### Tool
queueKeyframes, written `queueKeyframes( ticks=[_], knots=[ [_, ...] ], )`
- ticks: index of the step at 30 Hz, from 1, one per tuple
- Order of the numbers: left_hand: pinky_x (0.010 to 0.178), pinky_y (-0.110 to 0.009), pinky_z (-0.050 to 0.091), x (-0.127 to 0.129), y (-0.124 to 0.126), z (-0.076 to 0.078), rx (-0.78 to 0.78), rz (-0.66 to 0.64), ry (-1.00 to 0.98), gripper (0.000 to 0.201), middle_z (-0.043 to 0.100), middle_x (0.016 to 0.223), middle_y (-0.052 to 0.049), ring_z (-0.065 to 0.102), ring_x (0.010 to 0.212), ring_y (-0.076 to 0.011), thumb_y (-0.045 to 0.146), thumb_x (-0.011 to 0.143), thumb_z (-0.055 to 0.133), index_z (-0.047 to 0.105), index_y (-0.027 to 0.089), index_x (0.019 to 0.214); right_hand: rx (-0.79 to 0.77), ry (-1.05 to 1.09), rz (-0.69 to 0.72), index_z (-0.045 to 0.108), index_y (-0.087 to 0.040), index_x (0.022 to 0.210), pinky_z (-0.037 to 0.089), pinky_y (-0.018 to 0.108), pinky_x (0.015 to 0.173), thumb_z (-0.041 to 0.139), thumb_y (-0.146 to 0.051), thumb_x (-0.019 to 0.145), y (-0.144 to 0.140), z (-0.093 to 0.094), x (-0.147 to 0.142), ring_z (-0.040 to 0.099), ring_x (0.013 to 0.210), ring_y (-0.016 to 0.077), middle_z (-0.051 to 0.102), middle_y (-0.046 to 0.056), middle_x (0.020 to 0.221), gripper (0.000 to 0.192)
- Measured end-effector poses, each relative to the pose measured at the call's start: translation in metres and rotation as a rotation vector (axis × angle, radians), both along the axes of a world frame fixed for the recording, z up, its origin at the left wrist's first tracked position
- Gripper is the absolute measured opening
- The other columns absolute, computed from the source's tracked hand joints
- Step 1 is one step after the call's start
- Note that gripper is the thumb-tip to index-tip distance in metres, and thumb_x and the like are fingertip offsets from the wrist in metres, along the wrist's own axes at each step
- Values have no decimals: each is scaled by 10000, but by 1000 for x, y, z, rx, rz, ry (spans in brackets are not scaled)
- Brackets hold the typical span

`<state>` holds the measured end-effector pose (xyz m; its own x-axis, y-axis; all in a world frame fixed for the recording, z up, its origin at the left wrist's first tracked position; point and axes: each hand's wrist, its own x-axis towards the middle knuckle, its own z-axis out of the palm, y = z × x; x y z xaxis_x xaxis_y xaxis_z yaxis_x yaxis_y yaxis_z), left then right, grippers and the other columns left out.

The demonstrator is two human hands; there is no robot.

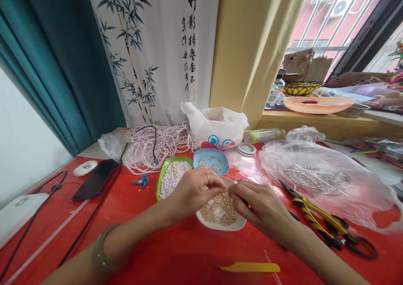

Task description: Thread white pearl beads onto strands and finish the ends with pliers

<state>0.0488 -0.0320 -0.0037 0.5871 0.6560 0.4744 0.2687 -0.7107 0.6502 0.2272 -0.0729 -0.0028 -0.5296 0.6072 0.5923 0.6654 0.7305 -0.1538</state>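
Note:
My left hand (pixel 192 191) and my right hand (pixel 258 204) meet fingertip to fingertip over a white dish (pixel 233 225) filled with small gold beads (pixel 220 209). The fingers of both hands are pinched together on something too small to make out. A green tray (pixel 160 183) of white pearls lies just left of my left hand. A blue dish (pixel 211 160) sits behind the hands. My left wrist wears a pale green bangle (pixel 100 251), and a ring is on one left finger.
Strands of pearls (pixel 157 144) are heaped at the back beside a white plastic bag (pixel 217 127). Yellow-handled pliers (pixel 310 215) and scissors (pixel 352 236) lie at right by a clear bag (pixel 324 180). A yellow tool (pixel 252 268) lies near me; a phone (pixel 94 179) at left.

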Motion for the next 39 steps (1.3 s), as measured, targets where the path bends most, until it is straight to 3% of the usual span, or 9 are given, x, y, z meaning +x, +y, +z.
queueKeyframes(
  ticks=[14, 25, 30, 35, 39],
  knots=[
    [648, -226, 423, 0, -1, -1, 137, 33, -56, 55, 629, 716, -13, 546, 684, -113, 187, 770, 571, 614, 153, 771, -59, 28, -16, 555, -140, 801, 348, 186, 503, 345, -140, 861, 0, -4, 2, 487, 534, 72, 587, 10, 641, 219],
    [626, -224, 412, 1, -1, -4, 325, 12, -40, 57, 600, 653, -15, 511, 638, -107, 117, 750, 545, 599, 134, 740, -55, 7, -60, 536, -150, 830, 352, 189, 495, 363, -157, 846, 0, -2, 1, 497, 520, 77, 602, 11, 652, 174],
    [599, -221, 404, 2, -1, -5, 355, 27, -20, 77, 594, 636, -10, 503, 620, -105, 114, 756, 527, 595, 137, 730, 62, -17, -131, 528, -133, 925, 311, 198, 434, 406, -174, 824, -3, -3, -1, 457, 444, 68, 610, 10, 653, 164],
    [565, -216, 397, 2, -2, -6, 416, 62, 36, 80, 590, 632, -12, 511, 635, -114, 135, 766, 517, 589, 140, 733, 212, -51, -138, 538, -144, 864, 313, 204, 474, 439, -142, 810, -2, -4, -3, 527, 541, 79, 627, 1, 677, 112],
    [560, -219, 396, 1, -3, -6, 452, 65, 92, 105, 586, 664, -22, 508, 652, -117, 160, 805, 478, 576, 141, 772, 284, -66, -153, 531, -154, 726, 266, 207, 445, 433, -124, 802, -3, -4, -4, 467, 472, 62, 566, -32, 557, 127]
  ],
)
